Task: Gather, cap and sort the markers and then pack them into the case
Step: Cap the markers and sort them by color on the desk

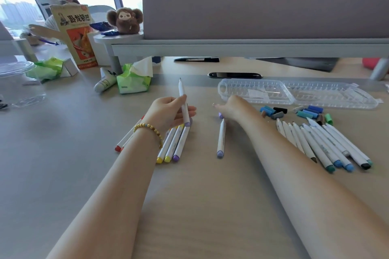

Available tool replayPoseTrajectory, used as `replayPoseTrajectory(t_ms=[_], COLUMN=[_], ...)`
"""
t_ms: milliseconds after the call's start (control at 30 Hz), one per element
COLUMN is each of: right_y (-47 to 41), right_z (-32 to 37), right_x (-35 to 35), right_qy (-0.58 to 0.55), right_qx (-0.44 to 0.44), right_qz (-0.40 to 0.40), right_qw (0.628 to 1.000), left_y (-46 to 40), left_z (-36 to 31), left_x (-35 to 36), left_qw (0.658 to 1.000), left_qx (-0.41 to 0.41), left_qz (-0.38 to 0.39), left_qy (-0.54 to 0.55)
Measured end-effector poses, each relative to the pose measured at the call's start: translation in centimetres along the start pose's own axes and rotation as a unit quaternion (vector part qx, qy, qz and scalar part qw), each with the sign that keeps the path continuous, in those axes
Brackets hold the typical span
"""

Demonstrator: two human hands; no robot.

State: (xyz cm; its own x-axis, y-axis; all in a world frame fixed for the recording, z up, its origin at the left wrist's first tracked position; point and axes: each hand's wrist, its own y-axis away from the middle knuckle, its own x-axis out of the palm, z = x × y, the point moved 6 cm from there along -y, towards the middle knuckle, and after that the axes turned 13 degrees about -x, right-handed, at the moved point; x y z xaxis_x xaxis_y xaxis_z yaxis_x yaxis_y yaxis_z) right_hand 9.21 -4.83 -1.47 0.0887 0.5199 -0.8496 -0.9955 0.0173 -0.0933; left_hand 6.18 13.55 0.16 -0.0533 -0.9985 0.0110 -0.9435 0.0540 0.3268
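- Head view, progress: the task looks partly done. A sorted group of capped markers (174, 143) with yellow and purple ends lies under the left hand at lower centre, with red-ended ones (128, 136) just beside it to the left.
- One purple marker (221, 137) lies alone at centre, its far tip apparently bare, a small purple cap (220, 115) near that tip.
- At the right, a fan of uncapped markers (322, 145) in blue, green and black waits, with the loose caps (299, 111) scattered just above it.
- The clear case (294, 94) lies open along the upper right of the bench (200, 206), and no marker is seen in it, so I judge capping unfinished and packing not begun.
- Left hand (170, 111): palm turned up at centre, fingers and thumb curled round an uncapped marker (183, 103) held nearly upright, tip pointing to the top of the frame, purple end low by the sorted group.
- Right hand (229, 105): stretched forward at centre right, back toward the camera, just above the small purple cap; its fingertips are hidden, so I cannot tell whether it holds anything.
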Motion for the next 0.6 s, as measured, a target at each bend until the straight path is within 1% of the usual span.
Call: replayPoseTrajectory(t_ms=[100, 167, 233, 267, 333, 367, 433, 500, 600], right_y=[-0.8, -1.1, -1.0, -0.9, -0.6, -0.3, 0.1, 0.3, 0.5], right_z=[-0.3, -0.4, -0.4, -0.6, -0.6, -0.6, -0.6, -0.6, -0.5], right_x=[0.5, 0.7, 0.2, -0.2, -1.1, -1.4, -1.5, -1.2, -0.8], right_qy=[0.095, 0.111, 0.095, 0.069, -0.047, -0.129, -0.276, -0.344, -0.386], right_qx=[0.024, 0.018, 0.002, -0.008, -0.027, -0.030, -0.025, -0.027, -0.023], right_qz=[0.023, 0.027, 0.007, -0.011, -0.046, -0.056, -0.046, -0.019, 0.004], right_qw=[0.995, 0.993, 0.995, 0.998, 0.997, 0.990, 0.960, 0.938, 0.922], left_y=[0.1, 0.1, 0.1, 0.1, 0.1, 0.1, 0.0, -0.1, -0.3], left_z=[0.3, 0.4, 0.3, 0.2, 0.0, -0.1, -0.3, -0.5, -0.4], left_x=[0.1, 0.3, 0.3, 0.2, -0.2, -0.5, -1.2, -2.1, -3.2], left_qw=[0.999, 0.999, 0.998, 0.997, 0.995, 0.994, 0.990, 0.985, 0.982], left_qx=[-0.007, -0.009, -0.009, -0.009, -0.013, -0.018, -0.028, -0.032, -0.042], left_qz=[0.028, 0.039, 0.048, 0.052, 0.057, 0.061, 0.073, 0.077, 0.066], left_qy=[0.028, 0.029, 0.036, 0.047, 0.075, 0.089, 0.120, 0.151, 0.171])
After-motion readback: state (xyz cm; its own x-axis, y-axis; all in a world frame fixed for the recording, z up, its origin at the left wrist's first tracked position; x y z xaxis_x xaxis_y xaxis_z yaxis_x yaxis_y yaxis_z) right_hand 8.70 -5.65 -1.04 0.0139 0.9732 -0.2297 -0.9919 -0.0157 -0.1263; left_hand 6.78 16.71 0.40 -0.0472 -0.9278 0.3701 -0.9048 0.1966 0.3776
